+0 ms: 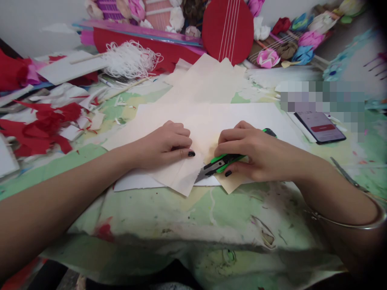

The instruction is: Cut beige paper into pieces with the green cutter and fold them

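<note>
Cream paper (208,84) lies over a white board (263,114) on the table, with cut edges near the front. My left hand (169,147) presses on the paper with its fingers curled and closed; whether anything is pinched in them is hidden. In my right hand (242,153) is a green and black utility knife (222,164), gripped in the fingers with its blade pointing left and down. The blade tip touches the paper's edge by the board's front side. A smaller cream piece (230,184) sits under my right hand.
Red scraps (45,125) and white scraps pile up at left. White string (130,58) lies behind them. A phone (320,127) and scissors (347,177) are at right. A red oval piece (228,30) and paper flowers stand at the back. The table's front edge is close.
</note>
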{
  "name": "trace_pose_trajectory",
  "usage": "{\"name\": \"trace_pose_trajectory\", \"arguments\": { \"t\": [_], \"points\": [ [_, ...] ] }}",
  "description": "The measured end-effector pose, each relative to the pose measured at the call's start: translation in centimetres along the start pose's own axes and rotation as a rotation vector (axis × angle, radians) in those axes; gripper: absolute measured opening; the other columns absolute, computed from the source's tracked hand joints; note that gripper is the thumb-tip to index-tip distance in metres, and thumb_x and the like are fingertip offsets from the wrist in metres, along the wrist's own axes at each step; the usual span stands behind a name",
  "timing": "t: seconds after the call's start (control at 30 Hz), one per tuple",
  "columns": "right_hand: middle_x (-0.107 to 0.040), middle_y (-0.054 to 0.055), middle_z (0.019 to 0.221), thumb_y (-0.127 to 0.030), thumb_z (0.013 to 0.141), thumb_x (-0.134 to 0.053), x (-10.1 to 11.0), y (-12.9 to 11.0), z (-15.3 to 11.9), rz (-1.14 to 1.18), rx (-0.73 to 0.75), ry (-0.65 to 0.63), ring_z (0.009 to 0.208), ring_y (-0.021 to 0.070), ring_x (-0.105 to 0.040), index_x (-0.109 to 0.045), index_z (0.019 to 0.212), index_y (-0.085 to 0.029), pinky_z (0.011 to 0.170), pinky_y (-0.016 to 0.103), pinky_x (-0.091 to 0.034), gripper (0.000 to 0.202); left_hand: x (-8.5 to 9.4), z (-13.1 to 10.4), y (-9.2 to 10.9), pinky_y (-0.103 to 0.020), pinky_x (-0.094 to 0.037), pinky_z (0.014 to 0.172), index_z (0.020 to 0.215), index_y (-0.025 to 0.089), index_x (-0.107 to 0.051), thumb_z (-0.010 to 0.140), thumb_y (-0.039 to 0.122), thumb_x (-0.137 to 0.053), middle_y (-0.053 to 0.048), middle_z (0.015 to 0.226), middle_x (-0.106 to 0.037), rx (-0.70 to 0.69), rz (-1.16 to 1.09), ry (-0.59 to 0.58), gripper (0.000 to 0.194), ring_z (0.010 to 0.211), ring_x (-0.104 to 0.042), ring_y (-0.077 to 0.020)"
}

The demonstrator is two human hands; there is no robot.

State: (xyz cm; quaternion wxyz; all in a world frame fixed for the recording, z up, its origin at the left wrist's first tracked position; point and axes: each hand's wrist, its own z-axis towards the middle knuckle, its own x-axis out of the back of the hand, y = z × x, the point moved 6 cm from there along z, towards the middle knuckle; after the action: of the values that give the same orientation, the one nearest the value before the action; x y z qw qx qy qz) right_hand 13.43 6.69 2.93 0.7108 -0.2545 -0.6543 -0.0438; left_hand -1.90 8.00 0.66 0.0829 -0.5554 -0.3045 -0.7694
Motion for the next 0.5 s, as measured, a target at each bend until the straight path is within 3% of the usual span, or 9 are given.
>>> {"name": "trace_pose_trajectory", "arguments": {
  "t": [0.5],
  "points": [
    [-0.06, 0.007, 0.092, -0.019, 0.086, -0.054, -0.6, -0.8, 0.5, -0.027, 0.017, 0.001, 0.08, 0.0202, -0.051, -0.063, 0.102, -0.018, 0.077, 0.036, -0.031, 0.018, -0.1, 0.0, 0.0, -0.033, -0.031, 0.071, 0.063, 0.018, -0.044, 0.093, 0.024, -0.044, -0.001, 0.065, -0.046, -0.009, 0.017, 0.0, 0.031, 0.07, -0.044, -0.0165]
  ]
}}
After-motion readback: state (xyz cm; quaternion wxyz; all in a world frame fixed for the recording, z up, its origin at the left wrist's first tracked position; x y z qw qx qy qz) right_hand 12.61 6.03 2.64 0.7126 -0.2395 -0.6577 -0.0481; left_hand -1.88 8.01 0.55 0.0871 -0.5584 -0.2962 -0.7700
